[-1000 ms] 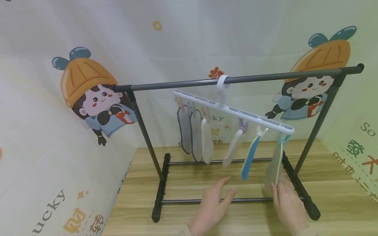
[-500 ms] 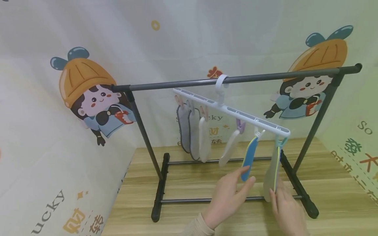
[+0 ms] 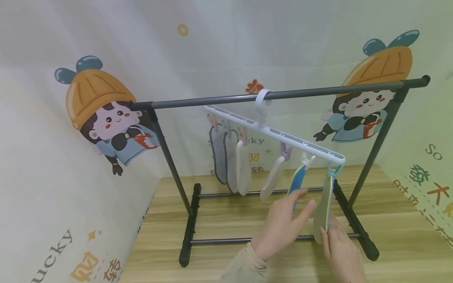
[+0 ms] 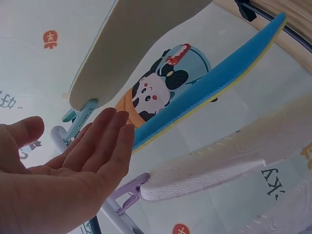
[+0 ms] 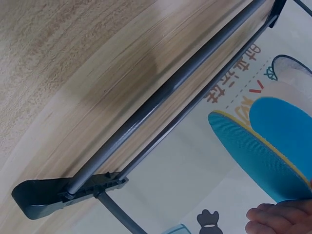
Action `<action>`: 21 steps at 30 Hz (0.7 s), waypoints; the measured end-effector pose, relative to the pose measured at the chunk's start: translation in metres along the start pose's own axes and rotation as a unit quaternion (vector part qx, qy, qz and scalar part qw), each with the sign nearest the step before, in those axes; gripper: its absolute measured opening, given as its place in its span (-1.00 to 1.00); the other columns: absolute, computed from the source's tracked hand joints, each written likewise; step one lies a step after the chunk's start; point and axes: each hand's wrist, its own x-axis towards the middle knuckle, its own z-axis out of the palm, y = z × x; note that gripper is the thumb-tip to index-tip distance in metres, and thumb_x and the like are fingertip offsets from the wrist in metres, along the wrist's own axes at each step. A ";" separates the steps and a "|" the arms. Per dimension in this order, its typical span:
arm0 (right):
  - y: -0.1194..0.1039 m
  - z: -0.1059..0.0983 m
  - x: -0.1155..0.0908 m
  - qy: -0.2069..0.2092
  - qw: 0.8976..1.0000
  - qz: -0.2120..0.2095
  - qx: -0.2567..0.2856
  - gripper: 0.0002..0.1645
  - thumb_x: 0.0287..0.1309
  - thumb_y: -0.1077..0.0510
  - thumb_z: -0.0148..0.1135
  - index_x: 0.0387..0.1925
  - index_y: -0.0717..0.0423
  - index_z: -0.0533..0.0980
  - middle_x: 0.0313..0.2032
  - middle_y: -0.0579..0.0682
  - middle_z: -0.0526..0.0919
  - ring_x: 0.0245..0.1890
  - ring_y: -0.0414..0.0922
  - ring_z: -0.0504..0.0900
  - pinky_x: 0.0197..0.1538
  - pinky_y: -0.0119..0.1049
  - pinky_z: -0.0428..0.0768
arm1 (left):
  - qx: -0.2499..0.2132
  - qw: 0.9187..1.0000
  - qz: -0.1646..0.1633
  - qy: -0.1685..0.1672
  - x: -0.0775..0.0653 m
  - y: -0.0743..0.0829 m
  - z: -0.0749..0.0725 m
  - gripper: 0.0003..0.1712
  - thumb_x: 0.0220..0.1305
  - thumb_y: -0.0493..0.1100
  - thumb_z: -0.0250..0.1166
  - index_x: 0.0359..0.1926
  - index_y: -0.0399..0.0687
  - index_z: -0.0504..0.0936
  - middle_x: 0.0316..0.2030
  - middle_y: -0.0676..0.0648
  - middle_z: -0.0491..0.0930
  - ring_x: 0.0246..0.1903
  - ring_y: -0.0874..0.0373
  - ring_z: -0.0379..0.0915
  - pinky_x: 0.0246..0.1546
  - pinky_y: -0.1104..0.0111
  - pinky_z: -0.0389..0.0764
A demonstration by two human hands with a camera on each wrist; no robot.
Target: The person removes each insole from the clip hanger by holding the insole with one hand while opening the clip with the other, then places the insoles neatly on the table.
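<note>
A white clip hanger (image 3: 301, 145) hangs by its hook from the rack's top bar, with several insoles clipped along it. My right hand (image 3: 341, 251) pinches the lower part of the rightmost insole (image 3: 321, 214), beige on one face and teal (image 5: 258, 151) on the other, under a green clip (image 3: 333, 171). My left hand (image 3: 281, 224) has its fingers extended at the blue insole (image 3: 298, 179) beside it, covering its lower part; contact is unclear. In the left wrist view, the left palm (image 4: 73, 175) shows, thumb apart. A purple clip (image 3: 286, 151) holds a white insole (image 3: 272, 179).
The black rack (image 3: 198, 101) stands on a wood-grain table (image 3: 155, 236), its low crossbars (image 3: 221, 240) running behind my hands. Grey insoles (image 3: 218, 157) and another white insole (image 3: 243, 169) hang at the hanger's left half. A printed cloth (image 3: 212, 51) forms the backdrop.
My left hand has moved right and up to the blue insole. My right hand stays at the rightmost insole, and the hanger's right end has swung slightly.
</note>
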 end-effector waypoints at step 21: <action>0.003 0.001 -0.001 0.005 1.000 -0.011 0.003 -0.48 0.35 0.27 0.13 0.25 0.48 0.35 0.16 0.46 0.51 0.04 0.42 0.57 -0.10 0.31 0.56 | 0.050 0.997 -0.045 0.044 0.040 0.028 0.011 -0.53 0.45 0.15 0.10 0.16 -0.02 0.59 0.03 0.05 0.70 0.01 0.21 0.64 -0.01 0.39 0.60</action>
